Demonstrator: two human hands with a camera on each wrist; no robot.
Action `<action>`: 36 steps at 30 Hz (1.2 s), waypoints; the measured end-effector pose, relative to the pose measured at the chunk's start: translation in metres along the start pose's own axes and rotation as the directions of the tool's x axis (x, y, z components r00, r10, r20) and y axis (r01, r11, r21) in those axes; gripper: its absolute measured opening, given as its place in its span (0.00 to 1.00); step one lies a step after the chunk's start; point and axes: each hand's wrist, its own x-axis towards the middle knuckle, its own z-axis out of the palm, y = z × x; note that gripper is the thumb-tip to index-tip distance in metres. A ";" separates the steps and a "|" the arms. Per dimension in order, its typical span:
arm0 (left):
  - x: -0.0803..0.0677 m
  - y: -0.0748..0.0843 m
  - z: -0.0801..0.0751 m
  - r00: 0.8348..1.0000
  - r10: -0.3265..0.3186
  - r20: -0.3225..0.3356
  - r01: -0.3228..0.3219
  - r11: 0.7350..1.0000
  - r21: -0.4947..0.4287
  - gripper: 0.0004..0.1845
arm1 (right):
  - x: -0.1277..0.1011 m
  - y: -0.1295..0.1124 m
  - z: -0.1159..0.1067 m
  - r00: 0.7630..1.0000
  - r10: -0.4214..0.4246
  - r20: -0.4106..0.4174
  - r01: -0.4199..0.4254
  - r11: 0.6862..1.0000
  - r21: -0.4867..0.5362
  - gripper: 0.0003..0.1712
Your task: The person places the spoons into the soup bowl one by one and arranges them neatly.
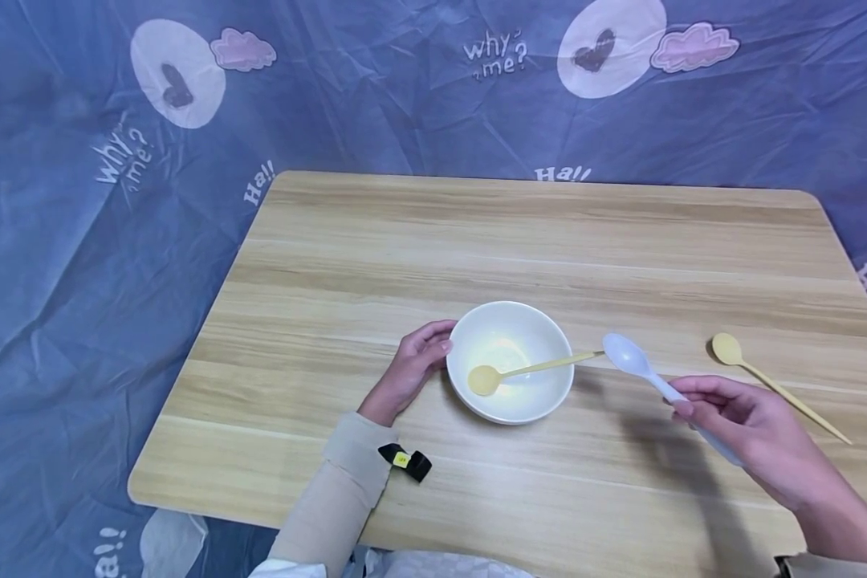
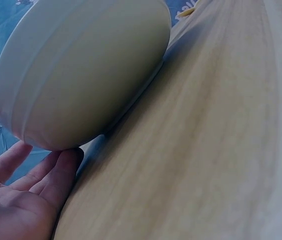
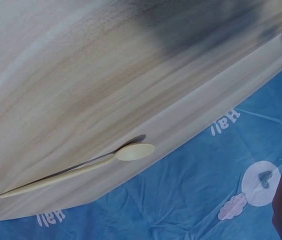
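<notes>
Wooden table (image 1: 477, 241) on a blue printed sheet (image 1: 79, 281) — spare yellow spoon (image 1: 773, 385) at its right edge.

The table (image 1: 419, 265) is pale wood-grain, smooth and matt. At its six o'clock the bowl (image 1: 527, 401) looks like glossy white plastic, and the white spoon (image 1: 632, 360) at four o'clock is shiny plastic. The blue cloth (image 1: 79, 265) around is creased and matt.

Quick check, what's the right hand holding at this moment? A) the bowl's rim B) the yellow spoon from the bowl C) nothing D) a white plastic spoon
D: the right hand grips the handle of the white plastic spoon, raised beside the white bowl; one yellow spoon sits in the bowl, and the other yellow spoon lies on the table, untouched.
</notes>
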 end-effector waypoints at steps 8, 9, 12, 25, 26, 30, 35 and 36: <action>-0.001 -0.001 -0.001 1.000 0.002 -0.008 -0.002 1.000 -0.008 0.25 | 0.003 -0.005 0.005 0.999 -0.027 0.043 0.029 0.999 -0.043 0.13; -0.001 -0.001 -0.002 1.000 0.002 -0.009 -0.002 1.000 -0.006 0.25 | 0.004 -0.005 0.006 0.998 -0.031 0.054 0.033 0.999 -0.038 0.13; -0.001 -0.001 -0.002 1.000 0.004 -0.009 -0.004 1.000 -0.006 0.26 | 0.006 -0.004 0.007 0.995 -0.045 0.090 0.047 0.999 -0.027 0.13; 0.000 -0.001 -0.003 1.000 -0.002 -0.001 0.002 1.000 -0.011 0.25 | 0.009 -0.004 0.012 0.977 -0.072 0.200 0.066 0.997 0.035 0.14; 0.000 -0.002 -0.004 1.000 -0.002 0.000 0.002 1.000 -0.012 0.25 | 0.010 -0.004 0.013 0.977 -0.067 0.205 0.062 0.998 0.029 0.13; 0.001 -0.002 -0.005 1.000 -0.004 0.006 0.004 1.000 -0.014 0.25 | 0.011 -0.005 0.016 0.974 -0.046 0.220 0.043 0.999 0.017 0.13; 0.001 -0.001 -0.005 1.000 -0.003 0.008 0.004 1.000 -0.012 0.24 | 0.013 -0.008 0.019 0.970 -0.028 0.241 0.029 1.000 -0.003 0.12; 0.001 -0.001 -0.006 1.000 -0.004 0.008 0.004 1.000 -0.013 0.24 | 0.014 -0.009 0.019 0.969 -0.026 0.245 0.028 1.000 -0.007 0.12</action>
